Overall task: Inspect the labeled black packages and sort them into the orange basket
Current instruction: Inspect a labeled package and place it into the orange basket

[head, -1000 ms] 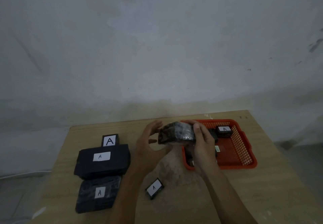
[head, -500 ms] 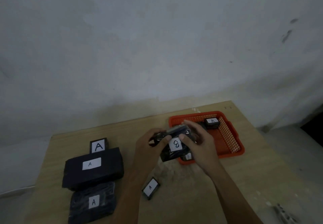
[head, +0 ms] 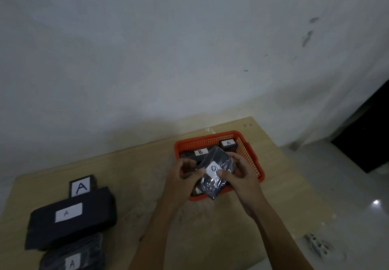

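**Wrapped package held over the basket, label up**

The wooden table is carrying everything, and the orange basket is sitting toward its far right side. Both hands are working over the basket's near half — this looks like the end of the inspecting step, with the placing step about to follow.

The shiny black package is being held tilted above the basket's near rim, its white label facing up; the letter on it is partly covered by a thumb, so I cannot read it for sure. The left hand is pinching the package's left edge with curled fingers, and the right hand is gripping its right side, thumb lying on the label. Neither hand is free.

Inside the basket, a package labelled B is lying along the far left, and a small package labelled A is sitting in the far right corner. Something pale is showing under the held package, too hidden to name.

To my mind the next move is calling for a lowering of the package into the free middle of the basket, then a release by both hands.

Well apart, on the table's left, are lying a large A package, another wrapped A package at the near edge, and a small A box just behind them — all outside the basket.
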